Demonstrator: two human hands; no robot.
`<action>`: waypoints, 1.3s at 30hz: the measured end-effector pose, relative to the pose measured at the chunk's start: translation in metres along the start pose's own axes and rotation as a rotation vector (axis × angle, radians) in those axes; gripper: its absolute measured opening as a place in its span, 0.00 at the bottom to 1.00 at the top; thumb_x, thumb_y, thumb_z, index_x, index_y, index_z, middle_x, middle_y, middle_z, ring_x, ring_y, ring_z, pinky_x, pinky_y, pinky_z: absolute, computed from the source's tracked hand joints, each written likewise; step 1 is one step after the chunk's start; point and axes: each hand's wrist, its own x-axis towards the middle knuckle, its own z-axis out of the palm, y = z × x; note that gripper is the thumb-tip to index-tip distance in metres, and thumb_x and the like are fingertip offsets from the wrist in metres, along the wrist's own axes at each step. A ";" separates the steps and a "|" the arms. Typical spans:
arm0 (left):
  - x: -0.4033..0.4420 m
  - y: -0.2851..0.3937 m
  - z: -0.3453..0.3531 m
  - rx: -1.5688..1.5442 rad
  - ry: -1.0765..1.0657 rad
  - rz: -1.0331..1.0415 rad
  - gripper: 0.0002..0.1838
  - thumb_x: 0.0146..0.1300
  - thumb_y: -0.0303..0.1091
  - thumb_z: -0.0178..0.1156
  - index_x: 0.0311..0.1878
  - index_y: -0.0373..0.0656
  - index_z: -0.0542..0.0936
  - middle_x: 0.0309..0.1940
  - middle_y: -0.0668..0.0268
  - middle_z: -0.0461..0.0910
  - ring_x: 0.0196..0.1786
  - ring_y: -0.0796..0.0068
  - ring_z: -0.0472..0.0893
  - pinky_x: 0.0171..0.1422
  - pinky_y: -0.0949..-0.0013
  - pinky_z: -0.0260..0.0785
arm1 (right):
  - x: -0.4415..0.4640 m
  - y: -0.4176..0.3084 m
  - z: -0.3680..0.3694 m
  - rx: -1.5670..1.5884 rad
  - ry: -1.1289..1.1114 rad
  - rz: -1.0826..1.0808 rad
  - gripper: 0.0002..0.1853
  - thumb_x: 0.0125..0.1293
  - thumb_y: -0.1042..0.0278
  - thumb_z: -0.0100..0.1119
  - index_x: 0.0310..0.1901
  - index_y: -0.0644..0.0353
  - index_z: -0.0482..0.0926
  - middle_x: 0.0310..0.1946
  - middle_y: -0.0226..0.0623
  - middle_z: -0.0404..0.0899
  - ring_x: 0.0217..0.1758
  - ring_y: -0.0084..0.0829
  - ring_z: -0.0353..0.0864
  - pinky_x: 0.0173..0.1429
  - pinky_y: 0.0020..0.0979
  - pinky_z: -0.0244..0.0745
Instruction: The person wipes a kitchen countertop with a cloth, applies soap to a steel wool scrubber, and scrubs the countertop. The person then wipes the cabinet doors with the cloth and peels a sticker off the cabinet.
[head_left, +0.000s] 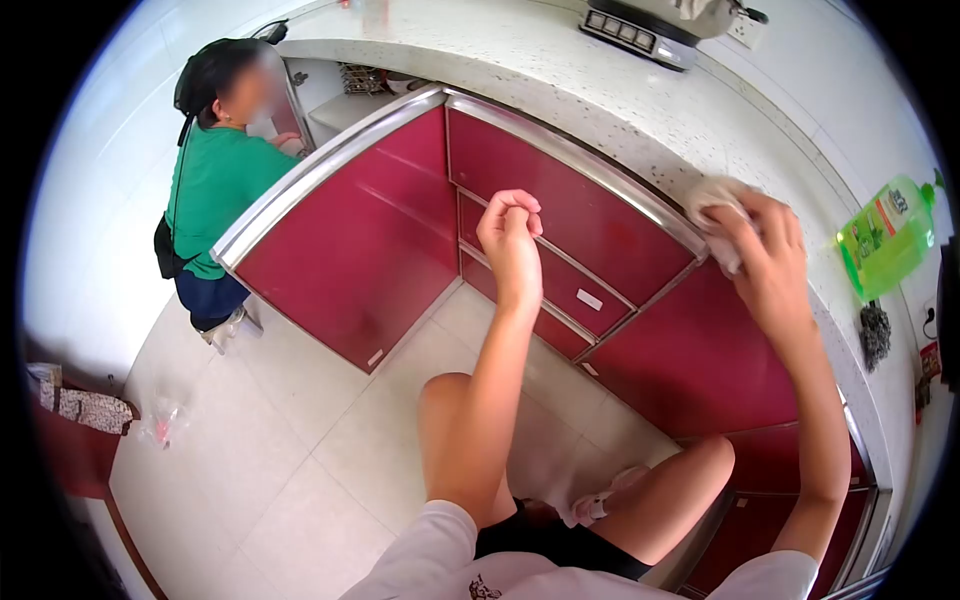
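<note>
My right hand [768, 245] presses a crumpled whitish cloth [718, 198] against the front edge of the speckled counter [600, 110], with its fingers curled over it. Part of the cloth lies hidden under the fingers. My left hand [512, 225] is raised in front of the red drawers [560, 190], apart from them. Its fingers are curled in, and nothing shows in them. Red cabinet fronts with metal trim run below the counter, and a large red panel [350, 240] juts out to the left.
A person in a green top [215, 180] bends at an open cabinet on the left. A green detergent bottle [888, 235] and a dark scouring pad [874, 335] lie right. A stove with a pot [640, 35] stands behind. A clear plastic bag [165, 422] is on the floor.
</note>
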 end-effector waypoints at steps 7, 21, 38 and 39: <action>-0.004 -0.010 -0.007 0.076 -0.126 -0.144 0.08 0.63 0.25 0.47 0.37 0.40 0.76 0.30 0.67 0.75 0.28 0.82 0.69 0.37 0.76 0.62 | -0.056 0.008 -0.031 -0.092 -0.002 0.163 0.29 0.44 0.80 0.66 0.52 0.50 0.77 0.49 0.38 0.73 0.49 0.43 0.72 0.50 0.40 0.69; 0.002 -0.005 -0.013 -0.004 -0.087 -0.168 0.07 0.63 0.26 0.47 0.37 0.40 0.76 0.30 0.68 0.74 0.29 0.82 0.69 0.38 0.76 0.62 | 0.092 -0.036 0.100 -0.354 0.146 -0.128 0.20 0.56 0.64 0.59 0.53 0.45 0.74 0.44 0.29 0.72 0.47 0.30 0.73 0.49 0.32 0.68; -0.005 -0.008 -0.010 -0.144 0.139 -0.151 0.03 0.59 0.30 0.49 0.36 0.46 0.71 0.28 0.71 0.69 0.29 0.80 0.64 0.36 0.75 0.58 | 0.149 -0.059 0.157 -0.063 0.182 -0.239 0.15 0.57 0.64 0.60 0.47 0.45 0.75 0.46 0.28 0.73 0.53 0.31 0.72 0.58 0.33 0.68; -0.005 -0.011 -0.009 -0.145 0.153 -0.129 0.03 0.58 0.30 0.49 0.35 0.46 0.71 0.28 0.72 0.68 0.29 0.80 0.63 0.36 0.75 0.57 | 0.130 -0.051 0.142 -0.066 0.174 -0.223 0.15 0.57 0.64 0.60 0.47 0.45 0.75 0.46 0.28 0.73 0.53 0.31 0.72 0.58 0.33 0.68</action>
